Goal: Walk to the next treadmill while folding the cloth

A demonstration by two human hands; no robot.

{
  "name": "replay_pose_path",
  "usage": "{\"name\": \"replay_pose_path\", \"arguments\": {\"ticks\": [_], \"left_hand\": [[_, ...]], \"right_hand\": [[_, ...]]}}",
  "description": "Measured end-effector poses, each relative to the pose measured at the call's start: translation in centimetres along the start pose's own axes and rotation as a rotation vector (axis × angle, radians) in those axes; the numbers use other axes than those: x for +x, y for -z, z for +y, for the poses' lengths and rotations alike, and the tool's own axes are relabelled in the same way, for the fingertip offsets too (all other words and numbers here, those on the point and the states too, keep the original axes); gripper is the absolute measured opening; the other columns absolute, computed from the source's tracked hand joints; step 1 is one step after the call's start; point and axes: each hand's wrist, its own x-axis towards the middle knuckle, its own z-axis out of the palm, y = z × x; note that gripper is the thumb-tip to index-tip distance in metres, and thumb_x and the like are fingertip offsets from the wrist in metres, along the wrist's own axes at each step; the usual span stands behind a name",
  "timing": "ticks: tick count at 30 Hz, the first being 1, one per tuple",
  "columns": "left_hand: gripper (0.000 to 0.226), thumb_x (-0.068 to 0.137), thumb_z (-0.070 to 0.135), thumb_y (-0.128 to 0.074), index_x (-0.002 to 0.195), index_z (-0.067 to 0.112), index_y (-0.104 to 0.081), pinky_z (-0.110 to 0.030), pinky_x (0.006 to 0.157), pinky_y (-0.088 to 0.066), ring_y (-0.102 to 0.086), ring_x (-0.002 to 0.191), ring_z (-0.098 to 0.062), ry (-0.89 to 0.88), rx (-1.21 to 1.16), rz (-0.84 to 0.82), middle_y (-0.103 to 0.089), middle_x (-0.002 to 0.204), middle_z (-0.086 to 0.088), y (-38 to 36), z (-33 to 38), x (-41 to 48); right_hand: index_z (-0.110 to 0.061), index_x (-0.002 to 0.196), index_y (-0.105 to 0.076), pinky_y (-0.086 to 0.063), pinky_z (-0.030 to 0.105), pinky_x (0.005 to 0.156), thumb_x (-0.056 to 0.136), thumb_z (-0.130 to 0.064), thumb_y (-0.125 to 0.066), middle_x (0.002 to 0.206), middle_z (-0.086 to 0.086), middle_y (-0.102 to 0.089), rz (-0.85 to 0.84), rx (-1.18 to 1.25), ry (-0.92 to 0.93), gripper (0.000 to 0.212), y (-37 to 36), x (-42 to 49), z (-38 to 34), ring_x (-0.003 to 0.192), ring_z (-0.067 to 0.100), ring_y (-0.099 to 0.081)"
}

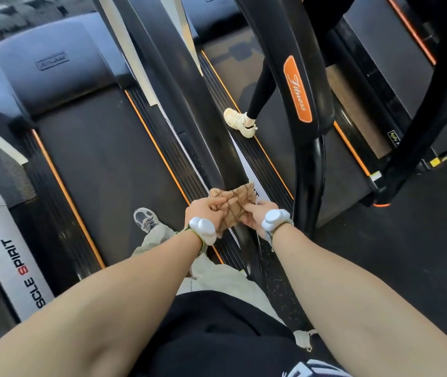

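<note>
Both hands are working a brown patterned cloth (233, 206) bunched over the black handrail (189, 115) that runs between two treadmills. The left hand (207, 209) is gripping the near left part of the cloth with curled fingers; the right hand (259, 213) is pinching its right edge, forefinger extended along the fabric. Judgement: the wiping of the rail is in hand, at its lower end. The next move is calling for a firm two-handed hold and a steady draw along the bar

Bare forearms, a white sensor pod (202, 226) green-strapped at each wrist, black top, pale trousers (217, 276), grey sneaker (146, 219).
</note>
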Motion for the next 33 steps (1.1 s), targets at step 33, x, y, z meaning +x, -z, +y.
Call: {"name": "replay_pose_path", "arguments": {"ticks": [33], "left_hand": [[0.021, 0.093, 0.028, -0.073, 0.089, 0.007, -0.07, -0.018, 0.053, -0.051, -0.066, 0.072, -0.019, -0.165, -0.469, 0.204, -0.069, 0.077, -0.002, 33.5, 2.0, 3.5]], "right_hand": [[-0.025, 0.098, -0.076, -0.058, 0.052, 0.098, 0.067, -0.027, -0.086, 0.103, 0.009, -0.078, -0.594, -0.484, 0.79, 0.032, -24.4, -10.9, -24.8, 0.106, 0.034, -0.074]]}}
